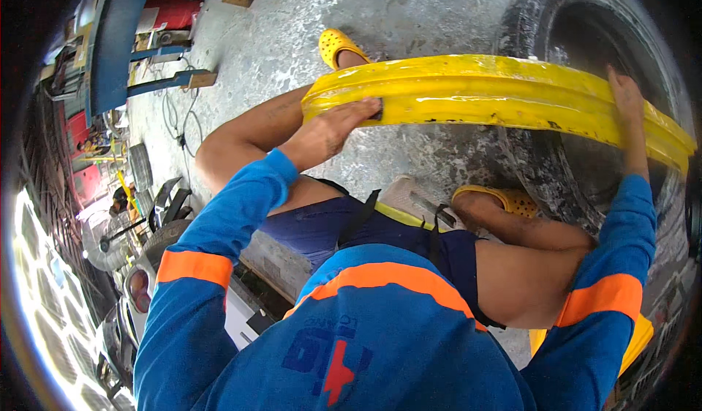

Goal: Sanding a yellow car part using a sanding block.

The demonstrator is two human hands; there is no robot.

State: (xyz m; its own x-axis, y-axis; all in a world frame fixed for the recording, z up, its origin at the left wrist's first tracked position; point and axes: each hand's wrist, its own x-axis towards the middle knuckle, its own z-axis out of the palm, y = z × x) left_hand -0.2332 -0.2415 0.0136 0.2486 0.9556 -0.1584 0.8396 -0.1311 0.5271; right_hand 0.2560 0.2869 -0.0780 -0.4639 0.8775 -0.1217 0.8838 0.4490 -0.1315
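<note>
A long, curved yellow panel (468, 93) with a raised ridge and a glossy, wet-looking surface stretches across in front of me, over my bent legs. Near its left end, my left hand (333, 129) lies along the lower edge, fingers together. Under those fingertips pokes out a small dark pad (377, 110), mostly covered; its exact kind is unclear. Toward the right end, my right hand (627, 104) grips the panel, fingers reaching over its upper edge. Small dark marks show along the panel's lower edge.
A large dusty tyre (523, 27) lies on the floor behind the panel at the right. At far left stands a blue metal frame (110, 45), with a black cable (181, 137) close by. Another yellow piece (638, 341) sits at the lower right. My feet wear yellow clogs (338, 43).
</note>
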